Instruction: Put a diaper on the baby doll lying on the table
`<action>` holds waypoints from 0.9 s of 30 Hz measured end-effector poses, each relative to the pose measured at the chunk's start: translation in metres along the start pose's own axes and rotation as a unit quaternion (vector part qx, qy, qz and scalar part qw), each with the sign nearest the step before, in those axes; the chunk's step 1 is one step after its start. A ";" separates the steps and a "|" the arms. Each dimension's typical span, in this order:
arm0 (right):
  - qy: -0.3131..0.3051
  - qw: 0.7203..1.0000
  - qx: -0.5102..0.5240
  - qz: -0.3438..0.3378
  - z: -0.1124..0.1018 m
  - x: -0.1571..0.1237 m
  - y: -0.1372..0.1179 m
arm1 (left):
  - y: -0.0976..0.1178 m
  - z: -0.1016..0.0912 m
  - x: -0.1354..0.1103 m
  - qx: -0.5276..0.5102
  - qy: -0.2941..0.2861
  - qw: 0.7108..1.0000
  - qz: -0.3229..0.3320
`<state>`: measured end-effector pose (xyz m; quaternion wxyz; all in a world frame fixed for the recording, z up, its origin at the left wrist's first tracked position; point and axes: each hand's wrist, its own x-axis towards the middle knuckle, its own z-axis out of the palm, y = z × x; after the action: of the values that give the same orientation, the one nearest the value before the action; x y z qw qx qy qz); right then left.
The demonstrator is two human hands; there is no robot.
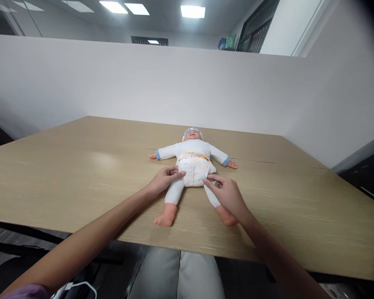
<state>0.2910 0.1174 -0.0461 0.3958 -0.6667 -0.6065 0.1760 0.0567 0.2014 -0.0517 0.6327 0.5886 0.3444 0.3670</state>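
Note:
A baby doll in white clothes and a white cap lies on its back on the wooden table, arms spread, feet toward me. It wears a white diaper. My left hand touches the diaper's left edge at the hip, fingers together and pinching at it. My right hand rests over the doll's right thigh, its fingertips pinching the diaper's lower right edge.
A white partition wall runs behind the table and along its right side. The table's front edge is close to my lap. A white cable hangs at the lower left below the table.

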 end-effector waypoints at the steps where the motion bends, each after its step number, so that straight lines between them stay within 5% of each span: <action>1: 0.013 0.999 -0.027 -0.022 -0.001 -0.004 -0.004 | 0.001 0.000 -0.002 0.002 0.004 1.000 -0.001; 5: 0.025 0.985 -0.094 -0.143 -0.009 -0.016 -0.011 | 0.010 -0.001 -0.014 0.033 0.034 0.999 0.018; 9: 0.063 0.977 -0.104 -0.174 -0.020 0.004 0.010 | 0.016 -0.020 -0.014 0.201 0.074 0.974 0.075; 11: 0.105 0.966 -0.136 -0.191 -0.022 0.032 0.028 | 0.015 -0.036 0.003 0.323 0.114 0.930 0.135; 14: 0.145 0.935 -0.249 -0.205 -0.019 0.084 0.056 | 0.008 -0.056 0.046 0.512 0.158 0.817 0.214; 17: 0.115 0.936 -0.281 -0.180 -0.011 0.122 0.080 | -0.001 -0.065 0.085 0.627 0.161 0.741 0.177; 24: 0.065 0.969 -0.202 -0.129 0.000 0.124 0.089 | -0.013 -0.066 0.100 0.667 0.146 0.721 0.121; 27: 0.056 0.982 -0.170 -0.058 0.006 0.119 0.074 | -0.001 -0.061 0.096 0.640 0.143 0.751 0.078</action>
<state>0.3606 0.2353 -0.0755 0.3191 -0.6969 -0.6421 0.0094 0.0510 0.3145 -0.0574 0.0199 0.8212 0.5383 0.1885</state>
